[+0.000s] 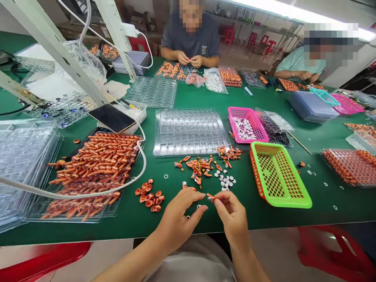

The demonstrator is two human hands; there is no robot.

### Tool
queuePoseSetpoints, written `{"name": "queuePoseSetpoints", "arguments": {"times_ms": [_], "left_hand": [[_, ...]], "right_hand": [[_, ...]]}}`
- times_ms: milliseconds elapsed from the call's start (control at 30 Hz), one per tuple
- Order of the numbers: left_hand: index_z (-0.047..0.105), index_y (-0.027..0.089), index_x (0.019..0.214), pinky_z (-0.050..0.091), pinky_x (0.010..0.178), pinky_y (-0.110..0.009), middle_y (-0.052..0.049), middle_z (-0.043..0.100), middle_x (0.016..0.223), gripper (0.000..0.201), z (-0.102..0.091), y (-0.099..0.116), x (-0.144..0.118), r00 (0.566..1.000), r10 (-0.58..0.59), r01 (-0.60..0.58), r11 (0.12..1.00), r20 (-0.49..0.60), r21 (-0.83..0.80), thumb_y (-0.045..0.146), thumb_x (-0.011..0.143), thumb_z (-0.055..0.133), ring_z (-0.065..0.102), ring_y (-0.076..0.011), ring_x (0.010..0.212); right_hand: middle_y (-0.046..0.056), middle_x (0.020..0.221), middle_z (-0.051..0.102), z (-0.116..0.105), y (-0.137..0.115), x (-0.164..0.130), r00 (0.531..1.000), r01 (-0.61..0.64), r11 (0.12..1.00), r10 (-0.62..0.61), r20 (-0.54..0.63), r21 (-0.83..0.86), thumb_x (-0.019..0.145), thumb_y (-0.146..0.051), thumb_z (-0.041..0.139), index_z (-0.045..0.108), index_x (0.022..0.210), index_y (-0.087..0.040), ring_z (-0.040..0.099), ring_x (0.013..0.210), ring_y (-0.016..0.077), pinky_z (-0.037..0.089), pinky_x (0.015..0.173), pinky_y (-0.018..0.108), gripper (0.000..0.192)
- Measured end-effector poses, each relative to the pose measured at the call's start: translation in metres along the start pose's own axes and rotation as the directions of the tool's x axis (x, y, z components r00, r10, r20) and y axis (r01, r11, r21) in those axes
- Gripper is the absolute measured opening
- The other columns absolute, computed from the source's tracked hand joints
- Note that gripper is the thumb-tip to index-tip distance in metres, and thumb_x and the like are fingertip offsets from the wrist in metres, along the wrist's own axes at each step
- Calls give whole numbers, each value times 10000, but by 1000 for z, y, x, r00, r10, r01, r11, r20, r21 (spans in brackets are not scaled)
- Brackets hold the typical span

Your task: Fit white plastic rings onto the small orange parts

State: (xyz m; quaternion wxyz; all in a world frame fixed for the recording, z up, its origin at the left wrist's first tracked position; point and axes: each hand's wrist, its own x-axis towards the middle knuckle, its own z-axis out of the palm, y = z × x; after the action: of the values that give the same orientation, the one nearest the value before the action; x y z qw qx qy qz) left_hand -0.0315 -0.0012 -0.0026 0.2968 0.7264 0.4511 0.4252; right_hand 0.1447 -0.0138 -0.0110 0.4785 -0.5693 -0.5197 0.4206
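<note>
My left hand (179,217) and my right hand (230,213) meet just above the green table's (164,229) near edge. The right hand pinches a small orange part (210,196) between thumb and forefinger. The left hand's fingers curl close beside it; a small ring seems to sit under its fingertips, too small to be sure. Loose orange parts (199,166) and small white discs (225,181) lie scattered just beyond my hands. A small heap of orange caps (149,196) lies to the left.
A clear tray of long orange pieces (94,168) sits at left under a white cable (88,194). A clear blister tray (189,131), a pink basket (246,125) and a green basket (277,176) stand beyond. Two people work across the table.
</note>
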Motion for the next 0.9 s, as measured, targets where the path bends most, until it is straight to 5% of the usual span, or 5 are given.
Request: {"name": "queuePoseSetpoints", "arguments": {"times_ms": [133,333,433,567,900], "left_hand": [[693,204,931,583,723,-281,-34,757,873,71,5,10,2,971,-236,238,949,35,-208,220,873,656,706,-170,780],[693,187,853,587,723,-265,-32,750,832,38,12,11,4,928,-369,367,869,60,-331,220,835,684,705,-165,772],[693,172,844,581,724,-270,-41,732,820,54,8,11,8,912,-397,406,828,108,-388,224,829,689,694,-163,763],[676,153,886,579,727,-298,-63,728,841,104,0,16,10,872,-348,486,707,345,-514,253,855,678,698,-175,769],[652,190,942,525,685,-263,-29,715,809,96,3,30,5,985,-107,131,976,138,-173,141,892,586,654,-144,723]], "right_hand": [[12,783,609,7,-3,-9,992,119,992,-121,-46,-41,920,-223,558,609,877,-208,596,705,152,502,625,256,69],[10,831,597,6,0,-16,946,309,936,-321,-47,-169,931,-140,521,580,969,-236,587,736,153,504,660,277,118],[57,1016,605,-8,4,-16,936,352,920,-340,93,-176,937,-258,571,550,1217,-260,614,895,197,543,772,340,281],[123,1446,428,-29,3,-11,879,408,900,-341,333,-154,892,-526,620,414,1431,-306,458,1306,314,487,996,479,618],[38,949,683,-22,0,-6,871,430,899,-391,296,-79,907,-207,625,580,1169,-258,645,860,196,542,765,346,271]]}}
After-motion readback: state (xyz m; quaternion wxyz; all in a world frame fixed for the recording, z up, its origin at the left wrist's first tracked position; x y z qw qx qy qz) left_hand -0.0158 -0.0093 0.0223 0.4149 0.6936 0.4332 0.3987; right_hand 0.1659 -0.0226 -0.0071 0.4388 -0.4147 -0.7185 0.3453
